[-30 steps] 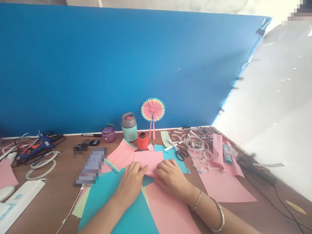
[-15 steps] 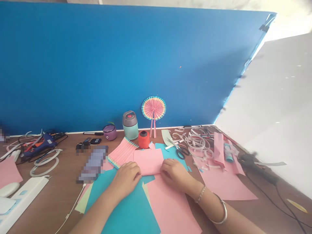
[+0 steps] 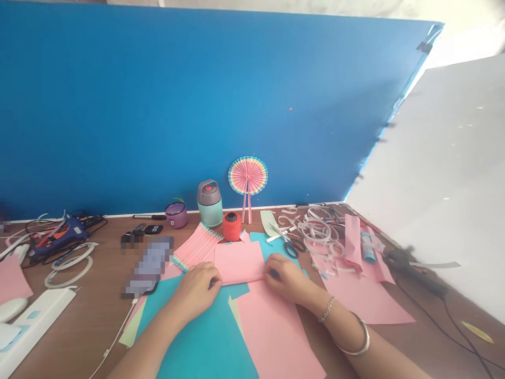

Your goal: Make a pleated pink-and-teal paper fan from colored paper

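A folded piece of pink paper [image 3: 239, 262] lies in the middle, its near edge towards me. My left hand [image 3: 200, 288] is closed, with curled fingers at the paper's near left corner. At the right end, my right hand [image 3: 284, 277] pinches the same paper with fingers bent. Under and in front of the hands are a teal sheet [image 3: 205, 337] and a pink sheet [image 3: 278, 331]. Just behind my left hand rests a pleated pink paper strip [image 3: 197, 246] with coloured edges. Dark-handled scissors [image 3: 292, 247] lie beyond my right hand.
At the back stand a round paper fan [image 3: 248, 176], a red thread spool [image 3: 232, 227], a lidded teal container [image 3: 210, 205] and a purple cup [image 3: 177, 215]. Curled paper strips [image 3: 315, 231] pile at right. A glue gun [image 3: 65, 234] and a power strip [image 3: 39, 329] sit left.
My fingers have shifted slightly outward along the near edge of the pink paper, to left and right. The paper itself stays about where it was.
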Action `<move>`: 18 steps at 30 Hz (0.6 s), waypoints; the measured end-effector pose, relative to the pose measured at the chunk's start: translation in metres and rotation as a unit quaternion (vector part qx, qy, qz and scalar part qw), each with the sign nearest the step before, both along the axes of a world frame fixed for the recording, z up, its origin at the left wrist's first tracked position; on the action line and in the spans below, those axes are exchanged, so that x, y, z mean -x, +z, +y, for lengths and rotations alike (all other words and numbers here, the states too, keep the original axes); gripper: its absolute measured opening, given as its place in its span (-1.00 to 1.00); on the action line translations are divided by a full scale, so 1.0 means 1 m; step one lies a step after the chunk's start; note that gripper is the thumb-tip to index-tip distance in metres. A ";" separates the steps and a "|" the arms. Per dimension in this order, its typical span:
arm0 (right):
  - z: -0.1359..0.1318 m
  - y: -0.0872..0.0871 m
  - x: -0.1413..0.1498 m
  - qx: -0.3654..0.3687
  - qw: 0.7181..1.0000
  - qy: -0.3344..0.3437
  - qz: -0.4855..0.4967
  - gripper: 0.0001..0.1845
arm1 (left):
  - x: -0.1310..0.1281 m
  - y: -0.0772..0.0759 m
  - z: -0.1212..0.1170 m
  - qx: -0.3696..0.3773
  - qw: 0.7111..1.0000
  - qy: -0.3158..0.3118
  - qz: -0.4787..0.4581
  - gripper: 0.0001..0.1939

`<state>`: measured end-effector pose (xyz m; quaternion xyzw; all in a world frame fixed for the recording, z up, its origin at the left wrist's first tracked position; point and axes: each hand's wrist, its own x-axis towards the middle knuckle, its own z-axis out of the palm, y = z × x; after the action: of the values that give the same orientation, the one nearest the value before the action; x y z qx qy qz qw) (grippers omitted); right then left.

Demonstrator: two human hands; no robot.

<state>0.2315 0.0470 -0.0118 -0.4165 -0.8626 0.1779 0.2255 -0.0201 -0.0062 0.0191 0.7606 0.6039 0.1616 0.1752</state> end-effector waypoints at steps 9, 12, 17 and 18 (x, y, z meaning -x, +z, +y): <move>0.006 0.000 -0.007 0.086 0.995 0.003 0.057 -0.83 | 0.009 -0.008 0.006 0.008 1.000 0.004 -0.022 -0.77; 0.008 0.000 -0.006 0.128 0.989 -0.020 0.068 -0.79 | 0.010 -0.009 0.006 0.018 0.999 0.022 -0.024 -0.78; 0.008 -0.002 -0.002 0.132 0.988 -0.042 0.062 -0.73 | 0.010 -0.012 0.009 0.000 0.998 0.062 -0.006 -0.79; 0.008 -0.002 -0.002 0.127 0.989 -0.046 0.057 -0.73 | 0.009 -0.012 0.010 -0.001 0.998 0.069 -0.001 -0.80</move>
<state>0.2332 0.0554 -0.0140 -0.4698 -0.7989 0.2991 0.2274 -0.0291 0.0035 0.0066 0.7175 0.6543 0.1749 0.1631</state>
